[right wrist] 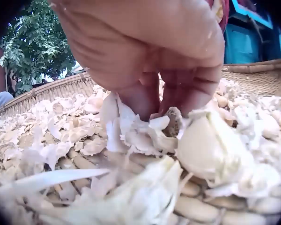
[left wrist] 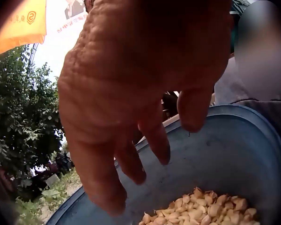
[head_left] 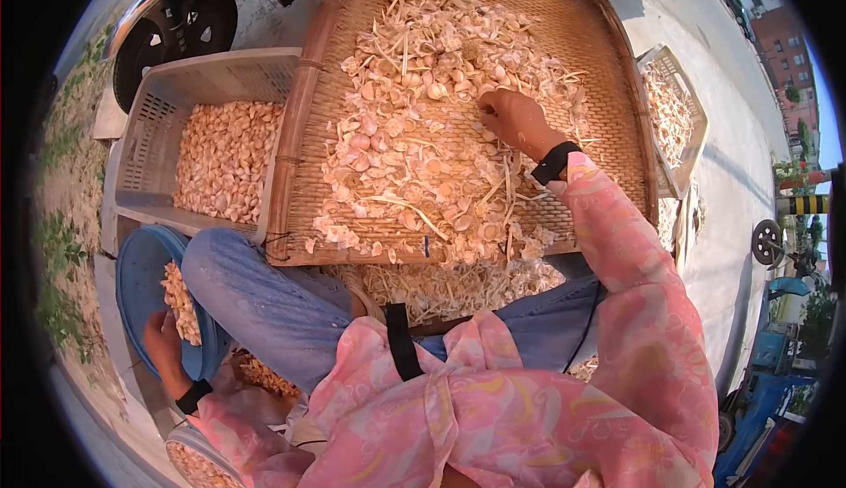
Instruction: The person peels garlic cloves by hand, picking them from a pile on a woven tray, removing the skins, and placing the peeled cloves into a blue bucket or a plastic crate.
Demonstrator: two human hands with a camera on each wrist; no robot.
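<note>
Garlic cloves and papery skins (head_left: 458, 65) lie over a woven bamboo tray (head_left: 339, 92). The right hand (head_left: 520, 122) reaches down onto them right of the tray's middle; in the right wrist view its curled fingers (right wrist: 145, 101) pinch a piece of garlic skin (right wrist: 143, 136), beside a whitish clove (right wrist: 213, 147). At the lower left, the left hand (head_left: 166, 347) hangs over a blue bucket (head_left: 141, 268) that holds peeled cloves (head_left: 182, 303). In the left wrist view that hand (left wrist: 140, 93) has its fingers spread and relaxed above the cloves (left wrist: 201, 211), touching none.
A plastic crate (head_left: 141, 144) of cloves stands left of the tray, another crate (head_left: 692, 127) with stalks to its right. Below the tray, the person's legs (head_left: 256, 294) flank a heap of skins (head_left: 441, 290). A wheel (head_left: 207, 25) stands at the upper left.
</note>
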